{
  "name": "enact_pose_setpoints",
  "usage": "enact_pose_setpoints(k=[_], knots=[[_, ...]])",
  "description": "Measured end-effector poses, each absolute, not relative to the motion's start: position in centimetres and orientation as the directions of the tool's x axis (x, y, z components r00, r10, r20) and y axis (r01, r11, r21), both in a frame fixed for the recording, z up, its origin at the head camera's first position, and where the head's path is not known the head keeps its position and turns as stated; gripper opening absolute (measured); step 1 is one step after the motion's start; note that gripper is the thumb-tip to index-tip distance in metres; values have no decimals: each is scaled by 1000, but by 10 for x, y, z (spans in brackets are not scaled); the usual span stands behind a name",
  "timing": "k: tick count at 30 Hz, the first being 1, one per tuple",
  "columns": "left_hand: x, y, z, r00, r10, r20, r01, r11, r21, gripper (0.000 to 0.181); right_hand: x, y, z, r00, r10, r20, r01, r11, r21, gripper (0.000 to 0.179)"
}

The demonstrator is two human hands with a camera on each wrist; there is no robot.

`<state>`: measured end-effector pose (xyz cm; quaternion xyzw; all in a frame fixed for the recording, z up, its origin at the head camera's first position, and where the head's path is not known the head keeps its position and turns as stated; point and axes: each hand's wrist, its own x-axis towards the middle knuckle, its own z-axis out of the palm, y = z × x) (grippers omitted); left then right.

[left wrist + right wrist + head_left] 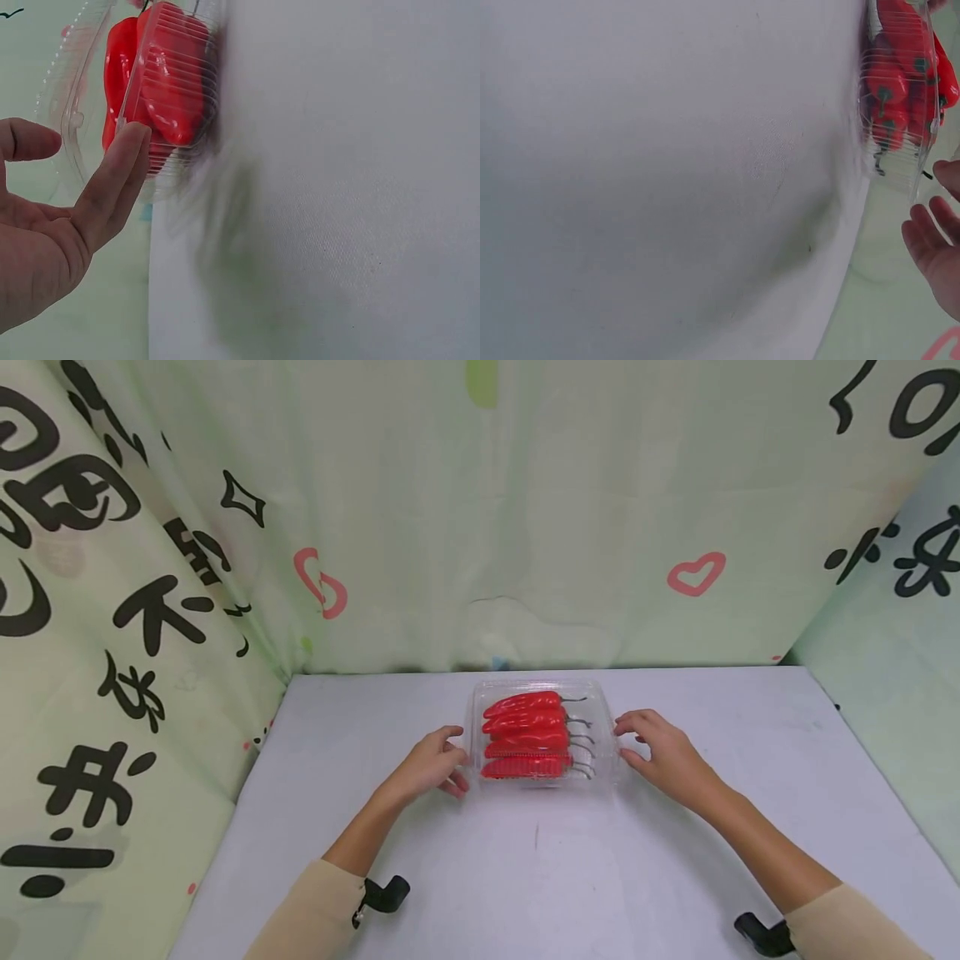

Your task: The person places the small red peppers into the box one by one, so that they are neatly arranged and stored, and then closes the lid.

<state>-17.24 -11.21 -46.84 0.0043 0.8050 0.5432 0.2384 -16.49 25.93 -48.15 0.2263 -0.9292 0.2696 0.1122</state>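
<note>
A clear ribbed plastic container [604, 714] stands on the table in the head view, with several glossy red peppers [528, 723] side by side in it, their thin stems to the right. At its left side is my left hand [431, 767], fingers spread and loosely bent. In the left wrist view, fingertips of that left hand [67, 217] come right at the container's wall, overlapping it, with the thumb apart. My right hand [662, 752] is at the container's right side, fingers loosely curved. The right wrist view has this right hand [939, 251] close by the container's end, nothing in its grasp.
The white table [540, 868] reaches back to a pale green curtain [555, 527] printed with black characters and hearts. More of this cloth hangs at the left and right. Black straps or mounts [386, 895] sit at both sleeve cuffs.
</note>
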Motion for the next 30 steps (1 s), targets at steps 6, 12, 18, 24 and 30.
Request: enact_pose_setpoints(k=[6, 12, 18, 24, 30], knots=[[-171, -115, -472, -873, 302, -382, -237, 422, 875, 62, -157, 262, -479, -905, -372, 205, -422, 726, -543, 36], [-169, -117, -480, -857, 341, -385, -240, 397, 886, 60, -150, 265, -477, -935, -344, 83, -317, 712, -627, 35], [-166, -117, -483, -847, 364, -387, -227, 410, 883, 37, -148, 266, -478, -947, -320, 15, -247, 699, -672, 36], [-165, -118, -488, -842, 385, -377, -195, 435, 879, 24, -146, 265, -481, -946, -324, 2, -237, 685, -689, 42], [-164, -118, -491, -842, 404, -358, -173, 426, 888, 26, -144, 265, -482, -948, -316, -46, -196, 688, -699, 40]])
